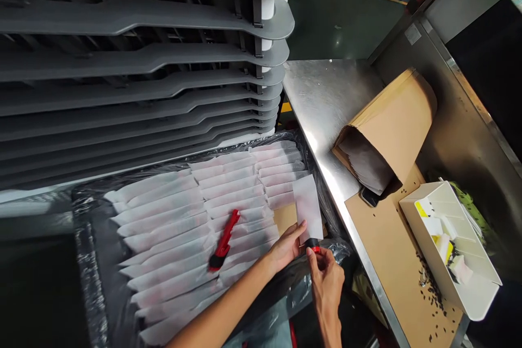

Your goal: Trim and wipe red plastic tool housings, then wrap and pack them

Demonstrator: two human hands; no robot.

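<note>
My left hand (287, 244) pinches the lower edge of a white paper sleeve (308, 209) that stands up over the right end of a box. My right hand (324, 272) grips the red and black end of the item (314, 246) poking out of that sleeve's bottom. Rows of similar white paper-wrapped items (196, 217) fill the box, which is lined with black plastic film (87, 261). One unwrapped red and black tool (224, 239) lies on top of them. A patch of bare cardboard (284, 216) shows beside the sleeve.
A stack of grey plastic trays (134, 65) rises behind the box. To the right a steel table (326, 92) carries a tipped brown paper bag (387, 125), a cardboard sheet (387, 250) with small dark specks, and a white bin (452, 250) of small white and yellow pieces.
</note>
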